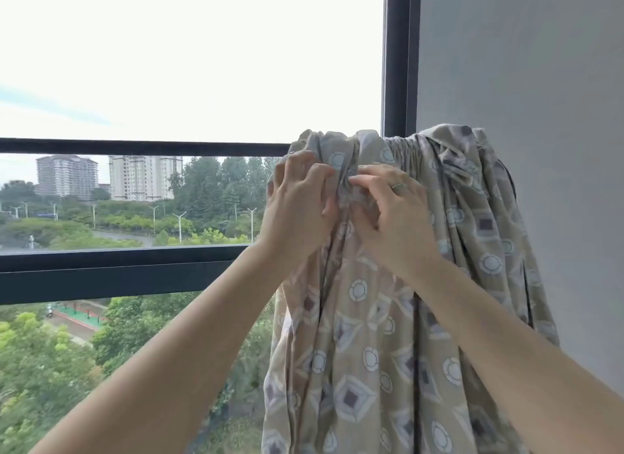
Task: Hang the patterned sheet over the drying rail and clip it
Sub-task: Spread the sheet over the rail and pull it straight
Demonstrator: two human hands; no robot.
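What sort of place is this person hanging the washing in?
Probably a glazed balcony high up in an apartment block: the dark-framed window looks down on treetops and across to tower blocks, and a patterned sheet hangs beside a plain grey wall.

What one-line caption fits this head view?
Left hand and right hand pinch gathered folds of the patterned sheet draped over the dark rail by the window.

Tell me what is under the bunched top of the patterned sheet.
A dark bar disappears under the left edge of the patterned sheet; the stretch beneath is covered. Left hand and right hand grip folds just below the top. No clip shows.
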